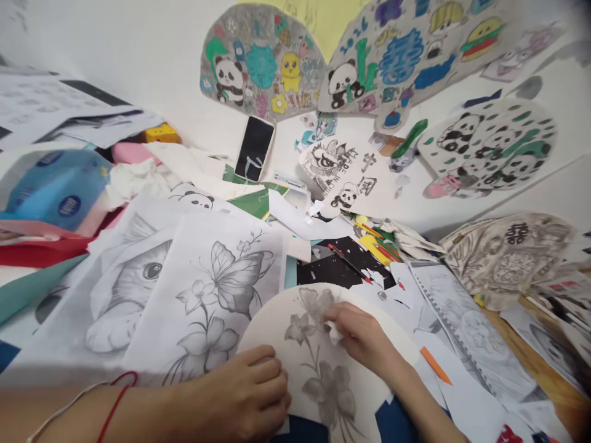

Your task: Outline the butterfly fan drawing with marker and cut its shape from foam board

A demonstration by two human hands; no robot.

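A round pale sheet (pixel 286 314) bears a grey drawing of flowers and a butterfly. My right hand (pixel 360 335) is closed in a pinch on a small white wad of tissue (pixel 335 334), which touches the drawing near the butterfly at the top. My left hand (pixel 256 394) rests with curled fingers on the left edge of the round sheet; whatever its fingers may hold is hidden. Just left of the sheet lies a printed picture of a butterfly and flowers (pixel 203 295), overlapping a cat picture (pixel 120 301).
A phone (pixel 255 149) leans at the back, below panda-decorated fan shapes (pixel 263 61) on the wall. A tissue pack (pixel 55 184) is at the left. Pens (pixel 349 263) and paper scraps lie behind the sheet. A spiral sketchbook (pixel 475 326) and an orange piece (pixel 435 365) are at the right.
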